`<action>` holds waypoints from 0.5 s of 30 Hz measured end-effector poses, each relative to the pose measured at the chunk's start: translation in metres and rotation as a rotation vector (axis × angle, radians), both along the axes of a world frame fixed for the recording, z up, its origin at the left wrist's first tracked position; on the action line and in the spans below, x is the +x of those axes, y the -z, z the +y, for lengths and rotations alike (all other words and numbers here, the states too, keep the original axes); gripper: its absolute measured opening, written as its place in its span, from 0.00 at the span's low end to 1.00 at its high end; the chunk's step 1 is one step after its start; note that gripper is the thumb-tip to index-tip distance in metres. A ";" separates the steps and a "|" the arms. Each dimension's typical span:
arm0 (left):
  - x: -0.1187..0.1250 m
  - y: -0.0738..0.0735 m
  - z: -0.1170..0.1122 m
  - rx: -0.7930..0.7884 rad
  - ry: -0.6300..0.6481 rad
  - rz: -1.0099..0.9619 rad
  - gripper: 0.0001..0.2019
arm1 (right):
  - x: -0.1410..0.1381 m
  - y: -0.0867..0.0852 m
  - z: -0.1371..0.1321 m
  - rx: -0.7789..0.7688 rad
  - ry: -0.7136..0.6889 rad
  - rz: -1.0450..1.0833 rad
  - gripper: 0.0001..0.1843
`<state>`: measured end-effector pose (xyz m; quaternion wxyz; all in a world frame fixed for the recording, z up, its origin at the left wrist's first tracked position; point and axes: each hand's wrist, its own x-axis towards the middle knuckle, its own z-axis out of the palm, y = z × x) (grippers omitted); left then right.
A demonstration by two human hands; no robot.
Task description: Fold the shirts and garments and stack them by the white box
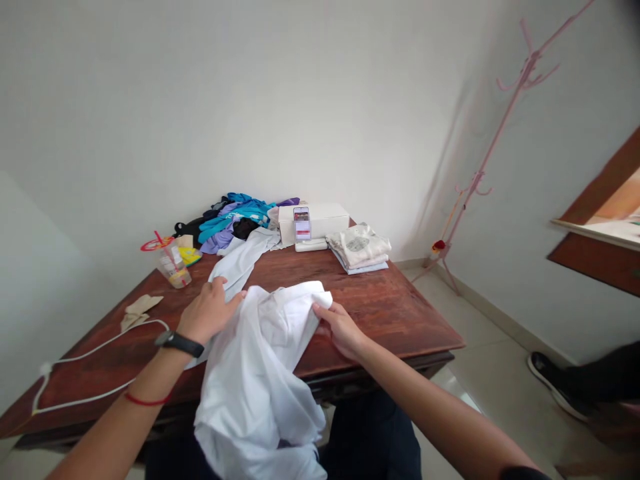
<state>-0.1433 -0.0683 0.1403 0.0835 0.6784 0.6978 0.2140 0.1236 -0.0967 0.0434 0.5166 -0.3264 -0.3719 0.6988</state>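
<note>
Drooping over the near edge of the dark red-brown wooden bench (390, 313), a loose, crumpled white fabric garment (265, 387) hangs in front of the person, its upper part raised at the bench's near side. The right hand (340, 327) grips the garment's upper right corner, thumb on top and fingers curled beneath. The left hand (213, 310), below a black-strapped wristwatch (180, 343), has its thumb at the garment's upper left; whether it pinches the fabric, I cannot tell.

Under and beyond the left hand, a pale grey-blue cloth (240, 263) stretches towards the far edge, where a tangled heap of blue, purple and black clothes (233, 217) lies near the far left corner. A white rectangular box (327, 219) sits along the far edge with an upright smartphone (302, 223) before it; just beside, near the far right corner, is a stack of folded pale clothes (360, 247). By the left edge stand a clear plastic cup with a red straw (174, 267) and, nearer, a crumpled beige cloth (139, 311). A white cable (95, 350) loops across the near left corner.
</note>
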 end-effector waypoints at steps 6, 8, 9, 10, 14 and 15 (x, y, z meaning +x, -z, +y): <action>0.038 0.041 -0.062 -0.204 0.179 -0.067 0.24 | -0.007 -0.033 0.002 0.044 0.216 0.136 0.16; 0.048 0.055 -0.073 -0.369 0.238 -0.203 0.23 | -0.008 -0.042 0.000 0.075 0.227 0.156 0.15; 0.052 0.061 -0.075 -0.443 0.273 -0.304 0.24 | -0.007 -0.045 -0.002 0.087 0.225 0.164 0.15; 0.056 0.065 -0.077 -0.487 0.299 -0.404 0.25 | -0.006 -0.049 -0.004 0.097 0.220 0.171 0.14; 0.070 0.071 -0.074 -0.385 0.292 -0.634 0.26 | -0.002 -0.061 -0.014 0.135 0.208 0.171 0.14; 0.075 0.072 -0.072 -0.362 0.284 -0.665 0.25 | -0.001 -0.064 -0.016 0.146 0.211 0.158 0.14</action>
